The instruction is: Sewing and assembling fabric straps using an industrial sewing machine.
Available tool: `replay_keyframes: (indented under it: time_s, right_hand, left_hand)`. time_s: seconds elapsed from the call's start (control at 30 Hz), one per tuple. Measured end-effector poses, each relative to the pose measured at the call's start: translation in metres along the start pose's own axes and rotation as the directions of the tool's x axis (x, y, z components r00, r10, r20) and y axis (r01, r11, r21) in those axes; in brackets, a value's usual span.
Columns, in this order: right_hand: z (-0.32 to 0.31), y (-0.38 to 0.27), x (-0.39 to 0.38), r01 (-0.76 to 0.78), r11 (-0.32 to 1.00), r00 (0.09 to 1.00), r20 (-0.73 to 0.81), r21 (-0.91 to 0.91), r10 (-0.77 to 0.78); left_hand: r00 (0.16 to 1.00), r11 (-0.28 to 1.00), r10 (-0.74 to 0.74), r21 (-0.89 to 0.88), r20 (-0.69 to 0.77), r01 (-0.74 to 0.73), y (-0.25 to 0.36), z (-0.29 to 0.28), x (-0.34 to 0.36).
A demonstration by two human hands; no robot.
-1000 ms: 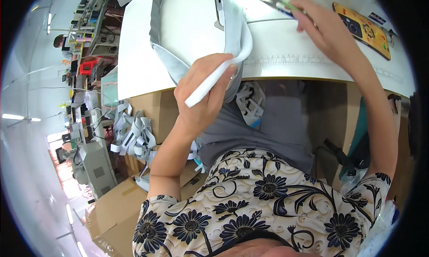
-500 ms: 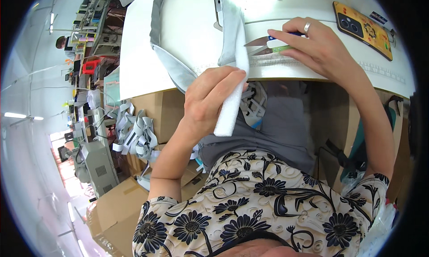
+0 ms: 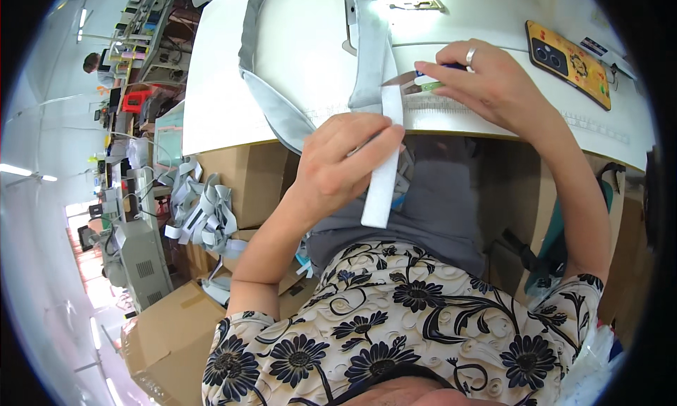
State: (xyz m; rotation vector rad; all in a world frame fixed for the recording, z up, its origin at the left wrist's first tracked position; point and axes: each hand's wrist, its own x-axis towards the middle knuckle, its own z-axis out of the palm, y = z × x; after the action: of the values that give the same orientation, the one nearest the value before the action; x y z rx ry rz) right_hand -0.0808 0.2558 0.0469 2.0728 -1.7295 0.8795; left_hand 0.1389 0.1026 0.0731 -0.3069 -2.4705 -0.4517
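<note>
My left hand (image 3: pixel 345 162) is closed around a white foam strip (image 3: pixel 383 194), whose lower part hangs below my fingers over my lap. A grey fabric band (image 3: pixel 369 67) runs from beside that hand up across the table, and its other stretch loops round on the left. My right hand (image 3: pixel 497 88) grips a small pair of scissors (image 3: pixel 427 81) with blue, white and green on the handles. Their blades lie at the top end of the foam strip, which now stops there. The blade tips are partly hidden behind the strip.
A white worktable (image 3: pixel 218 95) with a printed ruler along its near edge carries a phone in a yellow case (image 3: pixel 570 64) at the right. A small metal part (image 3: pixel 417 6) lies at the back. Grey strips (image 3: pixel 208 208) pile up at the left, above a cardboard box (image 3: pixel 173 328).
The scissor blades have closed together at the foam strip. Its white length above my left hand now ends at the blades, where before it ran farther up. Both hands have shifted slightly.
</note>
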Motion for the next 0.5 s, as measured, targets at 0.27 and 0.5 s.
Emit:
replay_keyframes:
  time_s: [0.27,0.5]
  right_hand:
    - [-0.012,0.000,-0.022,-0.081,0.996,0.991,0.111,0.046,0.076]
    - [-0.026,0.032,-0.020,-0.132,0.896,0.984,0.055,-0.424,0.171]
  left_hand:
    - [0.914,0.918,0.363,0.099,0.183,-0.385,0.010,-0.009,-0.023]
    - [0.945,0.964,0.143,0.174,0.296,-0.201,0.020,-0.015,-0.024]
